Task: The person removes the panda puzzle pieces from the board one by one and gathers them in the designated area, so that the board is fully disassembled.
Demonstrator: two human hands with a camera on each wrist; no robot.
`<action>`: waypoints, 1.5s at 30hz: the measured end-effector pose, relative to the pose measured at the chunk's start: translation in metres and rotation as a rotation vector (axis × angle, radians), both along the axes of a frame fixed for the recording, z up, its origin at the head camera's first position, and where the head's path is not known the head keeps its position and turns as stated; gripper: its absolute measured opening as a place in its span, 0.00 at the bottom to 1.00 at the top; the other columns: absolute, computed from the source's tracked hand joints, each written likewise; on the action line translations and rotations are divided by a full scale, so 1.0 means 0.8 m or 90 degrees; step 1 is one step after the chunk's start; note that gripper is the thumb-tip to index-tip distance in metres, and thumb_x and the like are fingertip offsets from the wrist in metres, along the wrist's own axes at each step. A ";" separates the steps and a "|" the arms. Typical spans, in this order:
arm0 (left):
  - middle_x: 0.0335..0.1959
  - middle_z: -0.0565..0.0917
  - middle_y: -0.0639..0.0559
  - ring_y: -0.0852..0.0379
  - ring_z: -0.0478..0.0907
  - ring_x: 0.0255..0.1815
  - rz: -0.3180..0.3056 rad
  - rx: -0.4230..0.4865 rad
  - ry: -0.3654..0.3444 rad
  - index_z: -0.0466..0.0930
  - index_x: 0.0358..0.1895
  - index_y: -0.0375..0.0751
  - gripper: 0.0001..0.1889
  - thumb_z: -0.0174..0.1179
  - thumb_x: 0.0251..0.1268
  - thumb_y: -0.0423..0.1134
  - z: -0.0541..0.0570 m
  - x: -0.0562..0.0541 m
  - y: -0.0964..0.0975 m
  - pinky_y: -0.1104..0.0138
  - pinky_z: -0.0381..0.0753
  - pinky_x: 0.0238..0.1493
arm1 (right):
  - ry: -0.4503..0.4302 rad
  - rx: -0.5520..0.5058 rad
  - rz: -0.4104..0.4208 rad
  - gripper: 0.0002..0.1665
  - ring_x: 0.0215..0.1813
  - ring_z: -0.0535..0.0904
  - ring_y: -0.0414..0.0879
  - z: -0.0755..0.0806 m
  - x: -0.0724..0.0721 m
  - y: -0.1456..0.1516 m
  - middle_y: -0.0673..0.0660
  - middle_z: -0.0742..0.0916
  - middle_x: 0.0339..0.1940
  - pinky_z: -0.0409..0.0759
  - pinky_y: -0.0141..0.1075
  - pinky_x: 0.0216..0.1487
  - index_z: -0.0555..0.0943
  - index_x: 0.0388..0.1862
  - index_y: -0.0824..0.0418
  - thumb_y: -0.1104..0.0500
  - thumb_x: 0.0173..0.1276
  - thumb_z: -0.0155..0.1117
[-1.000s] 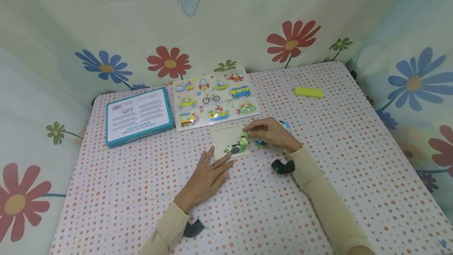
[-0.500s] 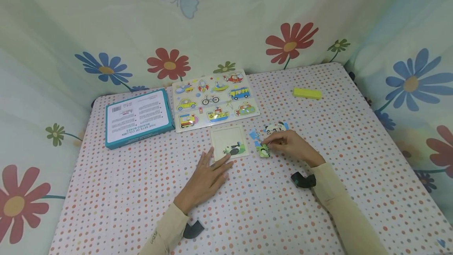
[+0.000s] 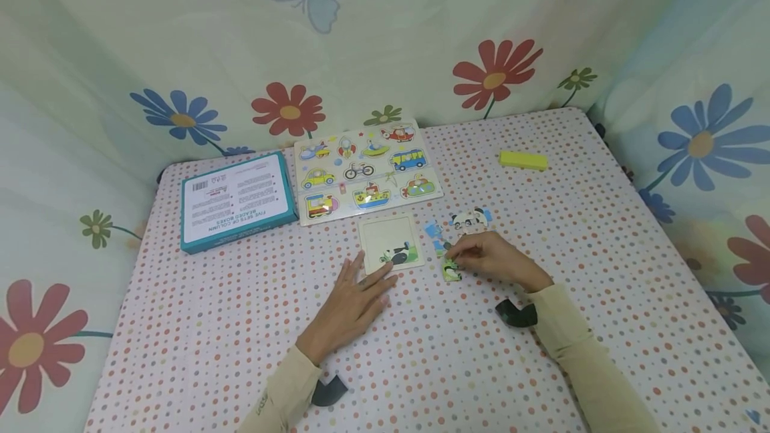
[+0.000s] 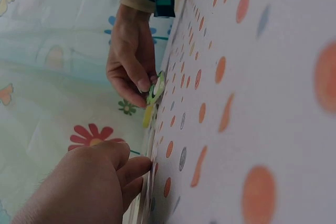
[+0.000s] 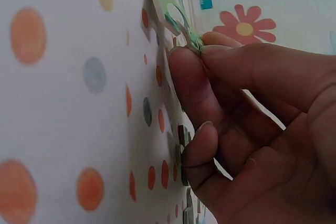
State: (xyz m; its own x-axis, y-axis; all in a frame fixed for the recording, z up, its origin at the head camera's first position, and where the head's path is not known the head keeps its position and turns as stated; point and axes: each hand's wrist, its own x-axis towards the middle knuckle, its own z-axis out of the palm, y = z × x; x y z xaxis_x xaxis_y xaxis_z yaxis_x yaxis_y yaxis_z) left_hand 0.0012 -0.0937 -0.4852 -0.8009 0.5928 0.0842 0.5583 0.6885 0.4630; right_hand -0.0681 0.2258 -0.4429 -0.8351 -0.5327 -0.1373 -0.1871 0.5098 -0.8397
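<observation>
My right hand (image 3: 490, 258) pinches a green panda puzzle piece (image 3: 452, 270) between thumb and fingertips, just right of a square puzzle tray (image 3: 377, 232). In the right wrist view the jigsaw piece (image 5: 170, 11) stands tilted with one edge off the cloth. One panda-print piece (image 3: 398, 254) lies in the tray's lower right corner. My left hand (image 3: 349, 303) lies with its fingers spread, fingertips on the tray's near edge. Beyond the right hand are a panda-face piece (image 3: 469, 220) and a blue piece (image 3: 433, 229), partly covered by the fingers.
Behind the tray lies a vehicle puzzle board (image 3: 368, 172). A teal-edged box (image 3: 237, 202) is at the back left, and a yellow block (image 3: 523, 160) at the back right. A dotted cloth (image 3: 433, 366) covers the table, with flowered curtains around it.
The right hand has moved right and towards me from the tray, carrying the green piece away from its right side. The left hand has stayed at the tray's near edge.
</observation>
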 end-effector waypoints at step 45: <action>0.75 0.55 0.67 0.44 0.35 0.79 0.002 -0.001 -0.010 0.62 0.72 0.62 0.23 0.39 0.77 0.54 0.001 -0.003 -0.001 0.50 0.33 0.76 | 0.080 0.038 -0.028 0.08 0.34 0.78 0.41 0.008 0.001 -0.016 0.52 0.87 0.38 0.79 0.32 0.34 0.86 0.41 0.60 0.66 0.65 0.64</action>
